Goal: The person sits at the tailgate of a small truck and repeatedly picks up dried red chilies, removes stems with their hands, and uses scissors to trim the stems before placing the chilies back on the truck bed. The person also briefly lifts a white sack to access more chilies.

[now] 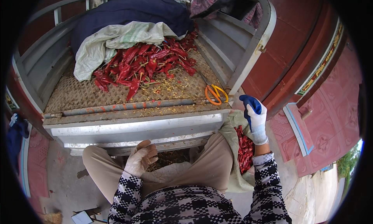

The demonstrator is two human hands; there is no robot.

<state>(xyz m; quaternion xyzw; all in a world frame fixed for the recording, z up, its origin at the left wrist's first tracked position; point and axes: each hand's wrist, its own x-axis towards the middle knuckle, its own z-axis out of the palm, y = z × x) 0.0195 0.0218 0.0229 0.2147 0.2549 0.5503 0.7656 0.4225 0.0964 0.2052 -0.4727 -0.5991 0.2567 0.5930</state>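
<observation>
My left hand (142, 159), in a soiled whitish glove, hovers over my lap near the truck bed's rear edge, fingers loosely bent, slightly apart, nothing visible in them. To the right, my right hand (255, 116) wears a white glove with a blue coated palm. Its fingers curl inward above an open woven sack (233, 122), and the view hides whether they enclose anything. Dried red chili peppers (245, 154) fill that sack's mouth. A heap of long red chili peppers (148, 62) lies on the metal bed. Scissors with orange and yellow handles (214, 94) rest at its rear right corner.
A dark blue cloth (131, 11) and a pale woven sack (93, 49) partly cover the heap. Grey metal side rails (250, 49) bound the bed (70, 87), and a garment (208, 3) hangs there. Seeds and stem bits litter the floor plate. A broom head (52, 218) lies lower left.
</observation>
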